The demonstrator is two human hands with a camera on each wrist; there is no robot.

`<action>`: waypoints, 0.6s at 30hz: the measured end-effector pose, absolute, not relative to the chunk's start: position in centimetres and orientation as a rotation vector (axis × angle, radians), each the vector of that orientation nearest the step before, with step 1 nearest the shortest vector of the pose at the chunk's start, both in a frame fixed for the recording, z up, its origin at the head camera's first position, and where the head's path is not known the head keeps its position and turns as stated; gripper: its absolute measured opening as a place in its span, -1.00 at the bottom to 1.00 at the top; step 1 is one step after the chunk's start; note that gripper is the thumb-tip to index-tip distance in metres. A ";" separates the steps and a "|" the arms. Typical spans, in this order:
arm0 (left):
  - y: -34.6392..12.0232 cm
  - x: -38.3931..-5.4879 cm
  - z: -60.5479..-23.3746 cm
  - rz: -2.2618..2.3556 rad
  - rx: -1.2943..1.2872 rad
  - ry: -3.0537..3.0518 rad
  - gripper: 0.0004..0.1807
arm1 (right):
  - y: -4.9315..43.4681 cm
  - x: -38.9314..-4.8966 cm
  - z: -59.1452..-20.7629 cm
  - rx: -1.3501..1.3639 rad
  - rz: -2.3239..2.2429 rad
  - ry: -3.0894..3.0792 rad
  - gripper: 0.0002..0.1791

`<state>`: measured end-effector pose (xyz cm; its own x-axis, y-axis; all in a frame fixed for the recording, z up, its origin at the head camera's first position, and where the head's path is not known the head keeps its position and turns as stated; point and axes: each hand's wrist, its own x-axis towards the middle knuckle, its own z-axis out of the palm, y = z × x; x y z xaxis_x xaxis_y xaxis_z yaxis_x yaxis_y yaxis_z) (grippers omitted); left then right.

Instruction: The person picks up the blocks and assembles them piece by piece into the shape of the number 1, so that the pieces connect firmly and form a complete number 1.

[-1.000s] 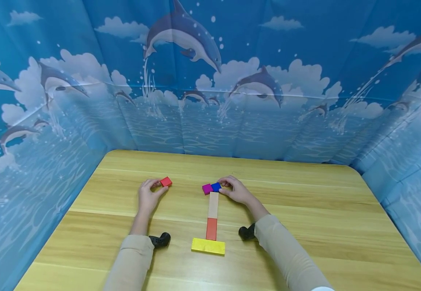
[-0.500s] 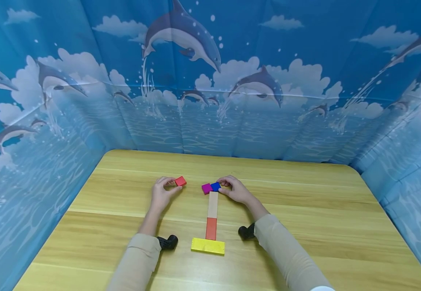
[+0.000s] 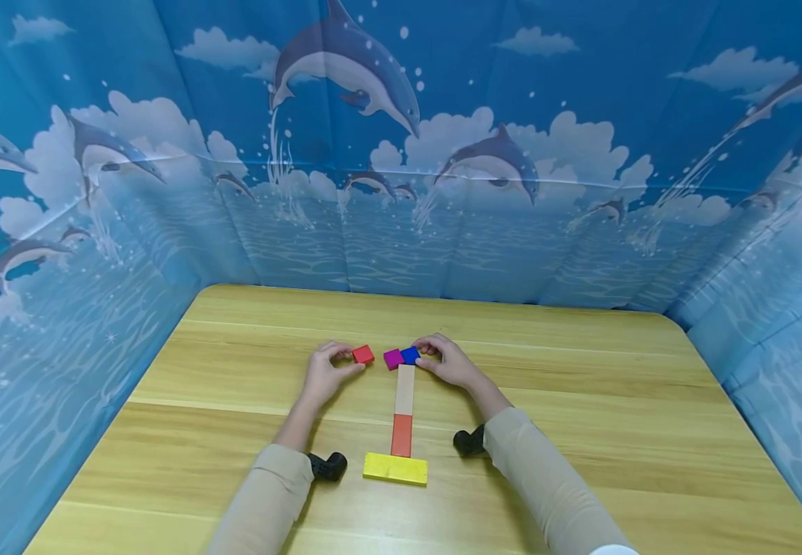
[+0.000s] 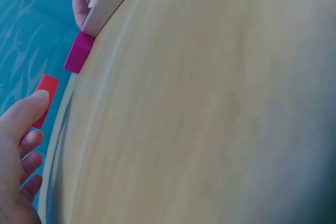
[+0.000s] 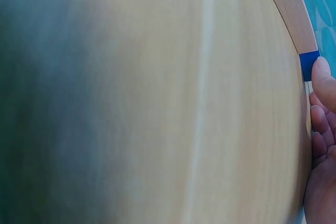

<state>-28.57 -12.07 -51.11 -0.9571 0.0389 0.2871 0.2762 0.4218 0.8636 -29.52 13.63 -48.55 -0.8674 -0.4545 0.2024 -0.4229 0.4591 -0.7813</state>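
Observation:
My left hand (image 3: 326,374) pinches a red block (image 3: 363,354) between thumb and fingers, a short way left of a magenta block (image 3: 393,359). In the left wrist view the thumb presses on the red block (image 4: 48,88), with a gap to the magenta block (image 4: 80,52). On the right, my right hand (image 3: 449,362) pinches a blue block (image 3: 410,355), its thumb against the side in the right wrist view. Magenta and blue sit side by side at the far end of a plain wooden block (image 3: 404,389).
A second red block (image 3: 402,435) continues the line toward me and meets a yellow block (image 3: 395,469) lying crosswise. Black wrist-worn devices (image 3: 330,466) jut inward from both sleeves. A dolphin-print curtain (image 3: 401,231) stands behind the wooden table (image 3: 581,385).
My left hand has carried the red block rightward across the table, closer to the magenta block. My right hand keeps its place on the blue block.

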 end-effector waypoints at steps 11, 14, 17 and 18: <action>-10.9 -28.5 -51.6 -1.548 -0.366 -2.518 -0.68 | 14.2 -30.9 -50.8 -0.853 -1.363 2.699 -0.70; -10.7 -28.4 -51.6 -1.527 -0.380 -2.533 -0.69 | 14.3 -31.0 -51.1 -0.830 -1.369 2.689 -0.70; -10.6 -28.4 -51.6 -1.519 -0.388 -2.549 -0.69 | 14.2 -30.7 -50.6 -0.847 -1.380 2.685 -0.71; -10.6 -28.4 -51.6 -1.518 -0.392 -2.550 -0.69 | 14.1 -30.3 -50.1 -0.842 -1.388 2.677 -0.71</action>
<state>-28.38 -10.56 -51.56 -0.9551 0.1470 0.2574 0.2963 0.4543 0.8401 -30.34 14.10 -50.09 -0.8552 -0.4648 0.2292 -0.4552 0.4623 -0.7610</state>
